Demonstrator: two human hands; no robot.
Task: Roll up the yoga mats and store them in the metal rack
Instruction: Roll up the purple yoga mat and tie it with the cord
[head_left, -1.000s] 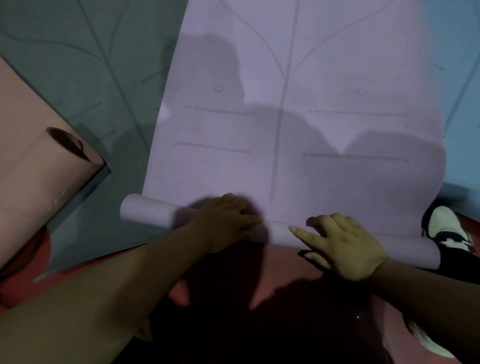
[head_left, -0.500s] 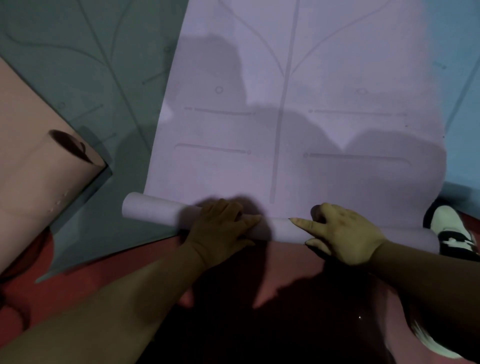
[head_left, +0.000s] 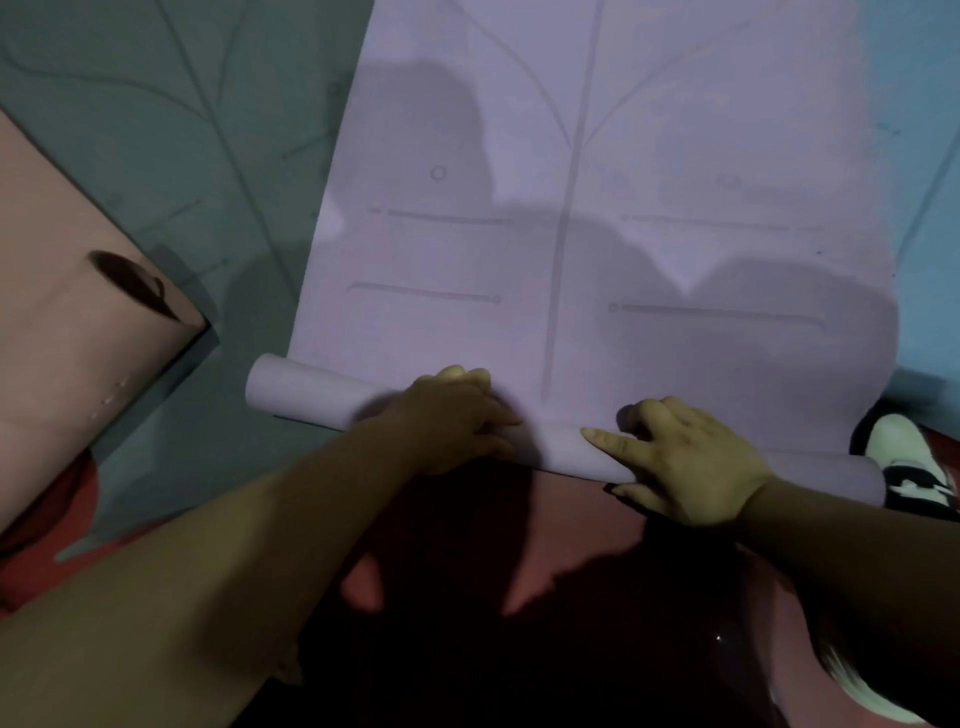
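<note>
On the floor in front of me the purple mat (head_left: 597, 234) lies flat and stretches away, printed with faint guide lines. Its near end is wound into a tight tube that runs across the view from left to right. The left hand (head_left: 452, 415) sits on the tube left of the middle, fingers curled over its top. The right hand (head_left: 685, 462) grips the tube further right, with the thumb on the near side, the fingers hooked over the far side and the index finger lying along it. A green mat (head_left: 208, 130) lies under the purple one on the left, a blue mat (head_left: 930, 156) on the right. A rolled pink mat (head_left: 78, 364) rests at the far left. A black-and-white shoe (head_left: 904, 462) is just beside the tube's right end.
</note>
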